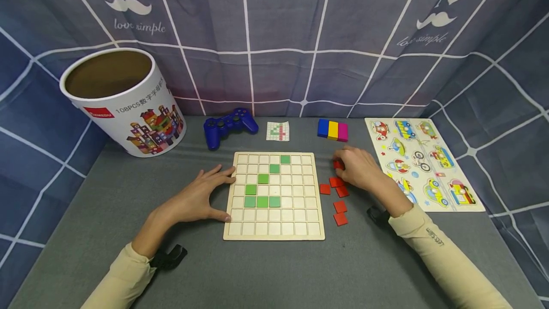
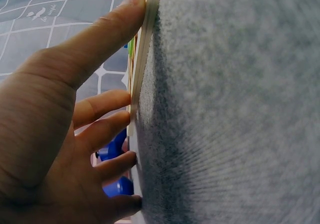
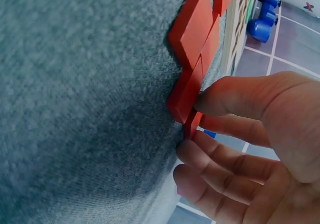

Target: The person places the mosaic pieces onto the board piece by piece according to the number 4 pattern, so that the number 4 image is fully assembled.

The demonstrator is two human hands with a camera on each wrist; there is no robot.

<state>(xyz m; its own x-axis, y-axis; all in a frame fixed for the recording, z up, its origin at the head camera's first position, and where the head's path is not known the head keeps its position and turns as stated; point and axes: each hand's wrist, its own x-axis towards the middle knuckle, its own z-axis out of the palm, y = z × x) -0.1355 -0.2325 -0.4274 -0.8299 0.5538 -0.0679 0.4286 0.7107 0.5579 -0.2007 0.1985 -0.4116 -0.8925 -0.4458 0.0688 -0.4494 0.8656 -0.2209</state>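
Note:
A pale wooden grid board [image 1: 274,238] lies in the middle of the grey table, with several green square tiles [image 1: 263,179] set in its cells. My left hand [image 1: 195,198] is spread along the board's left edge, thumb and fingertips touching it; the left wrist view shows the fingers nearly straight. To the right of the board, my right hand [image 1: 359,168] pinches a red tile [image 3: 192,125] between thumb and fingers, down at table level. The fingers partly hide that tile. Several more red tiles [image 1: 340,206] lie loose just below this hand, some overlapping.
Behind the board are a blue game controller [image 1: 231,125], a small card [image 1: 278,131] printed with a green and red grid, and blue, yellow and magenta tiles [image 1: 332,130]. A large white tub [image 1: 120,123] stands back left. At right lies a picture puzzle board [image 1: 411,175].

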